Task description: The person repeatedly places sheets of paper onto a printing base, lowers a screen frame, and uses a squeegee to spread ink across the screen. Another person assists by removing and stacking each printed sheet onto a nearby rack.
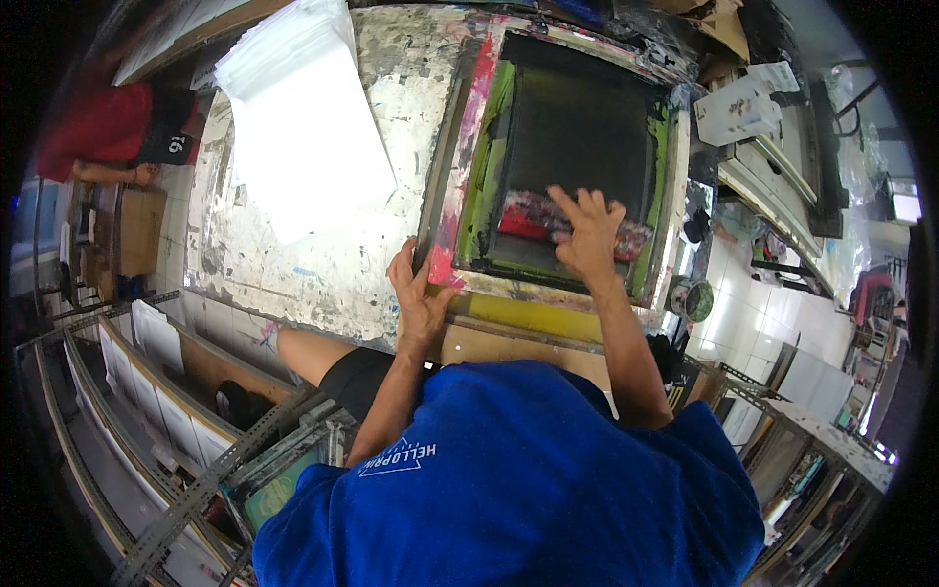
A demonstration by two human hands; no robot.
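A screen printing frame (465,161), smeared with pink and white ink, lies in front of me with dark mesh (587,117) bordered in green. Across the lower part of the mesh rests a squeegee (523,217), its bar stained red, pink and grey. My right hand (590,235) grips it from above, fingers partly spread over the bar. At the frame's lower left corner, my left hand (423,301) holds the edge, with its thumb on the near side and its fingers bent along the left side. A stack of white paper sheets (303,117) lies to the left.
The paint-spotted worktable (391,59) extends left under the paper. Beside the frame's lower right corner sits a small ink-crusted can (692,300). A white container (738,108) stands at right. Racks with boards (186,382) fill the lower left. Another person (108,132) is at far left.
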